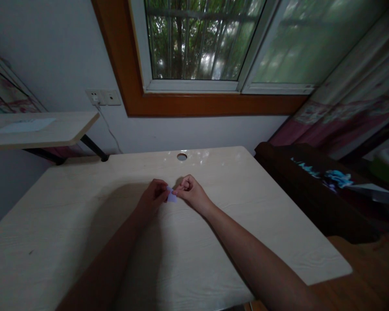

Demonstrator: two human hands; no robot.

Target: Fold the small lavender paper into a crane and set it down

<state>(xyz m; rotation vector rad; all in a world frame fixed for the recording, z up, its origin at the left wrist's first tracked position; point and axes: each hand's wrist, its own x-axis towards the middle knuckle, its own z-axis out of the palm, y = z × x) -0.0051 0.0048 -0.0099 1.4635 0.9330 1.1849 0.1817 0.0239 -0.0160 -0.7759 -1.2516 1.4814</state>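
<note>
A small piece of pale purple paper (171, 197) is held between my two hands, just over the middle of the light wooden desk (201, 255). My left hand (154, 194) pinches its left side with thumb and fingertips. On the other side, my right hand (190, 193) grips the upper right edge between thumb and index finger, its remaining fingers curled in. The fingers cover parts of the paper's edges, so whether it is folded I cannot tell.
A round cable hole (182, 157) lies near the desk's back edge. At the left stands a raised shelf (65, 129) bearing a paper sheet (26, 125). Dark furniture (298, 185) with items on it is at the right. A window (201, 47) is behind the desk.
</note>
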